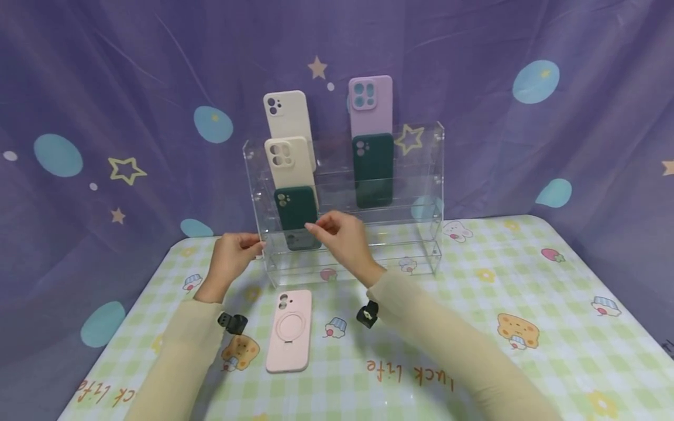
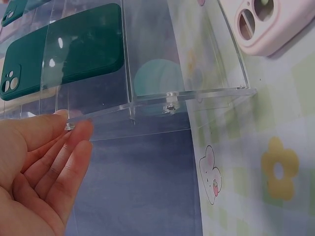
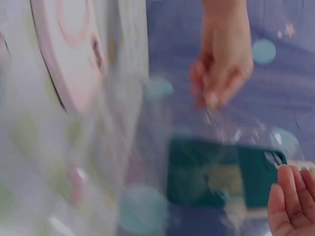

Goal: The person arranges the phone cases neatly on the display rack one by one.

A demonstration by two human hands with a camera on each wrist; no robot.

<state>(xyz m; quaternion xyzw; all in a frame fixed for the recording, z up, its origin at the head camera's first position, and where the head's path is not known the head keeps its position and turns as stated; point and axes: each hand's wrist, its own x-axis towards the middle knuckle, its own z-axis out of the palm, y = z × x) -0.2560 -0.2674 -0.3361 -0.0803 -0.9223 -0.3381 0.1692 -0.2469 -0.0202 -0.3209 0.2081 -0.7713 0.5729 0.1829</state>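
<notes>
My left hand [image 1: 231, 260] pinches the left side panel of a clear acrylic display stand [image 1: 337, 272]. In the left wrist view the thumb and fingers of the left hand [image 2: 47, 167] meet at a metal screw [image 2: 69, 126] on that panel. My right hand [image 1: 344, 240] hovers in front of the stand, close to a dark green phone case [image 1: 296, 207] on the lower left, and its loosely bent fingers hold nothing. Above that case stand a cream phone case [image 1: 288, 166] and a white one [image 1: 289, 114].
At the stand's right are a lilac phone case [image 1: 371, 114] and another dark green case [image 1: 374, 172]. A pink phone case [image 1: 289, 351] with a ring lies on the checked tablecloth [image 1: 447, 316] in front. A purple curtain [image 1: 158, 88] hangs behind.
</notes>
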